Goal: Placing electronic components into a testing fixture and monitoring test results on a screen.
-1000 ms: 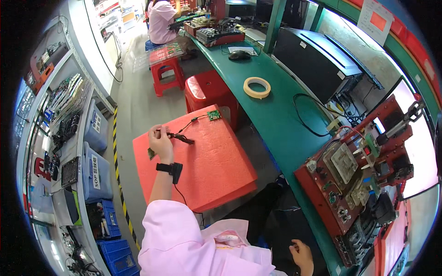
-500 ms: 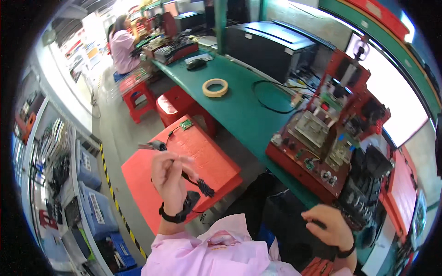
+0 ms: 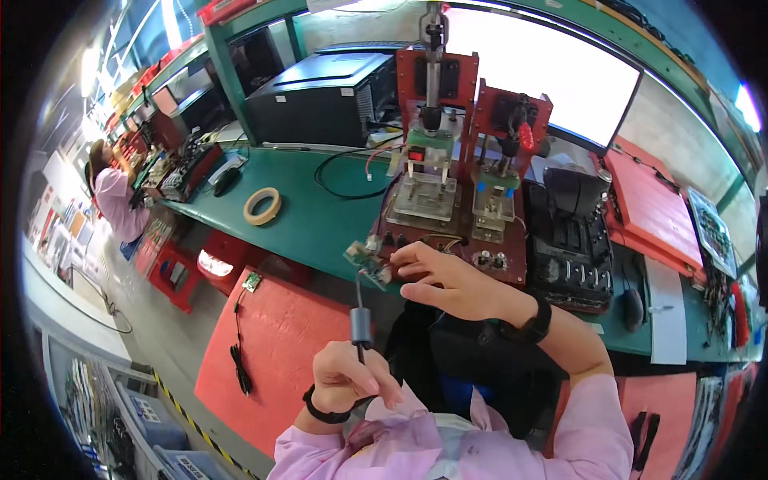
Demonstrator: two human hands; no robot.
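My left hand [image 3: 350, 376] is closed around a dark cable just below its grey ferrite core [image 3: 362, 326]. From the core the cable rises to a small green circuit board [image 3: 365, 261], which hangs in the air before the bench edge. My right hand [image 3: 452, 282] has its fingers apart, with the fingertips at the board's right side; whether they touch it I cannot tell. Beyond the right hand stands a red test fixture [image 3: 512, 260] with clear plates and two upright presses. On the red foam-like sheet [image 3: 296, 320] at left lies another small board [image 3: 253, 281] with a bundled black cable [image 3: 240, 370].
The green bench [image 3: 304, 172] carries a tape roll [image 3: 262, 206], a mouse [image 3: 226, 182], a black computer case [image 3: 320, 104] and a black device [image 3: 566, 240]. A bright monitor [image 3: 560, 72] stands behind the fixture. Another person [image 3: 116, 192] sits at the far left.
The view has turned toward the fixture. My left hand has come off the red sheet toward my body with the cable. My right hand has moved up beside the circuit board.
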